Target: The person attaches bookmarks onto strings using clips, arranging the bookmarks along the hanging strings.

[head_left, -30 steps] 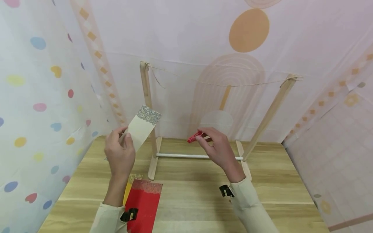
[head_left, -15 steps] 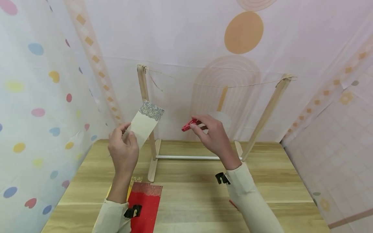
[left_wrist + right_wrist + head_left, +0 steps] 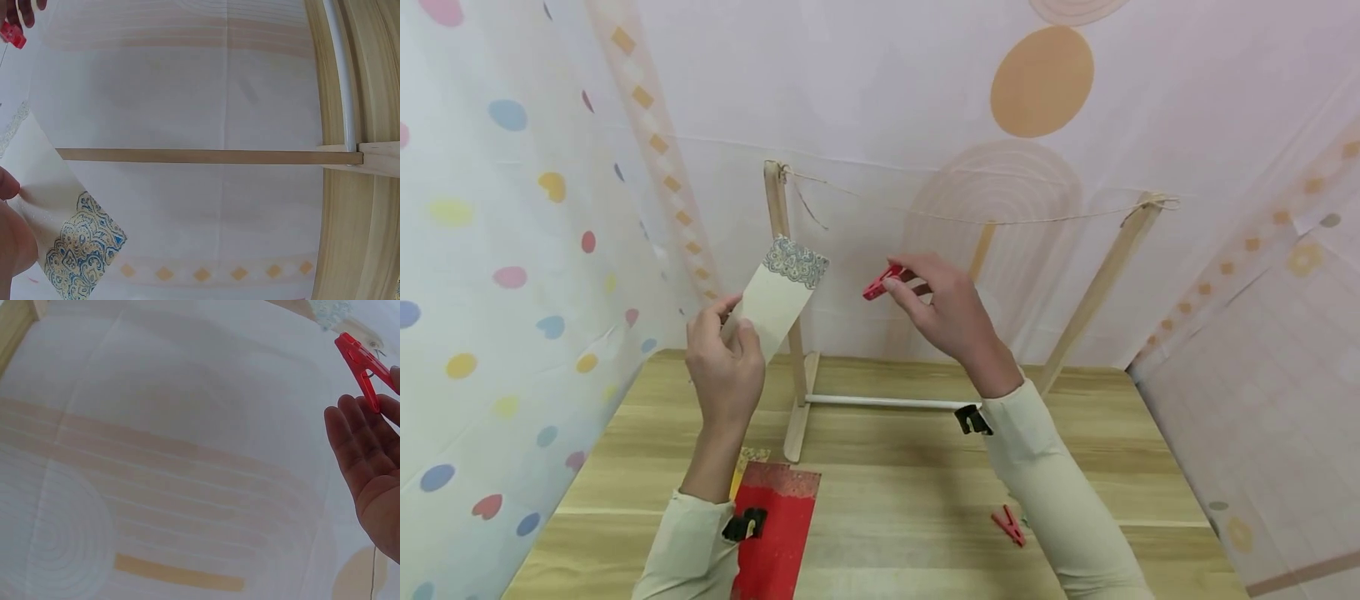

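My left hand [image 3: 726,362] pinches a cream paper card [image 3: 772,310] between thumb and fingers. A blue-and-gold patterned band crosses the card's upper end, and the left wrist view shows a similar pattern [image 3: 84,250] at its lower end. The card is tilted, in front of the rack's left post [image 3: 777,204]. My right hand [image 3: 943,308] pinches a red clothespin [image 3: 880,283] by its handles, to the right of the card and apart from it. A thin twine [image 3: 925,214] sags between the two posts, above both hands. The right wrist view shows the clothespin [image 3: 359,359] near the fingertips.
A white rod [image 3: 887,402] joins the rack's feet on the wooden table [image 3: 895,475]. Red [image 3: 778,525] and yellow cards lie at the front left, partly under the left sleeve. Another red clothespin [image 3: 1009,527] lies beside the right sleeve. The right post [image 3: 1105,283] stands farther right.
Both hands have risen toward the twine, the left with the card and the right with the clothespin. The clothespin has come closer to the card. The one on the table has come into view.
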Tool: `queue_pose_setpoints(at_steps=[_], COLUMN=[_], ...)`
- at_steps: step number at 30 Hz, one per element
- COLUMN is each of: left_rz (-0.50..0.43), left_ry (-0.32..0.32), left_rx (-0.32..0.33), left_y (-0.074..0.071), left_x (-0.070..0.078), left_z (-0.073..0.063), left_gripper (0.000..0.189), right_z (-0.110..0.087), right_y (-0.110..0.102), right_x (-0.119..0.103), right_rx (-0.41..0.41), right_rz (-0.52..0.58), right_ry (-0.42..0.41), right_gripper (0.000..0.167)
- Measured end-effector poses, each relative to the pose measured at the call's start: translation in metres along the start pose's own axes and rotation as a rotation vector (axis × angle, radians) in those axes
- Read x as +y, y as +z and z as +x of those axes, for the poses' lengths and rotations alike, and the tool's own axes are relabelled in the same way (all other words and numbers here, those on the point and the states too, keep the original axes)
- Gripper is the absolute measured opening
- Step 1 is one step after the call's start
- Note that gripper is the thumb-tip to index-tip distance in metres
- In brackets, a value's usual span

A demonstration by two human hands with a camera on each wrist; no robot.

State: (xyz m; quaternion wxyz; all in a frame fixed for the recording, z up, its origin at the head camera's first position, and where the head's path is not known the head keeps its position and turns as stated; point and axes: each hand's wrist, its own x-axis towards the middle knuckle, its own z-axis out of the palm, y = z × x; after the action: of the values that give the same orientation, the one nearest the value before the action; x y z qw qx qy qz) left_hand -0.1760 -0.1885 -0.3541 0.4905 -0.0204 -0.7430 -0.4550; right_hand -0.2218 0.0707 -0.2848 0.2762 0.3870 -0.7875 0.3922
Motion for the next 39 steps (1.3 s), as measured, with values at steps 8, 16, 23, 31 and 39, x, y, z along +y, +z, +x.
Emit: queue_pose_setpoints(at_steps=[8,16,23,31,39], left_rz=[-0.002,-0.003,0.004,0.004,-0.002], left_ry=[0.016,0.025,0.042,0.078,0.082], left_rx=[-0.005,0.014,0.016,0.02,0.051], left_y=[0.001,0.001,0.006,0.01,0.013], left_x=[0.0,0.007,0.013,0.017,0.027], left_z=[-0.001,0.004,0.012,0.022,0.031], left_gripper=[0.029,0.027,0.027,0.028,0.027], right_z=[0.021,0.042,0.061,0.082,0.102], right_y=[-0.002,0.0,-0.005,-0.016,-0.025], right_x=[-0.01,-0.02,-0.028,-0.038,-0.044], right_rx=[0.033,0.032,0.013,0.015,0.019], right_rz=[0.006,0.039,0.033,0.014,0.001], right_ry=[0.001,-0.046,-0.074,-0.076,-0.056], right_gripper=[0.029,0.029,0.033,0.035,0.036])
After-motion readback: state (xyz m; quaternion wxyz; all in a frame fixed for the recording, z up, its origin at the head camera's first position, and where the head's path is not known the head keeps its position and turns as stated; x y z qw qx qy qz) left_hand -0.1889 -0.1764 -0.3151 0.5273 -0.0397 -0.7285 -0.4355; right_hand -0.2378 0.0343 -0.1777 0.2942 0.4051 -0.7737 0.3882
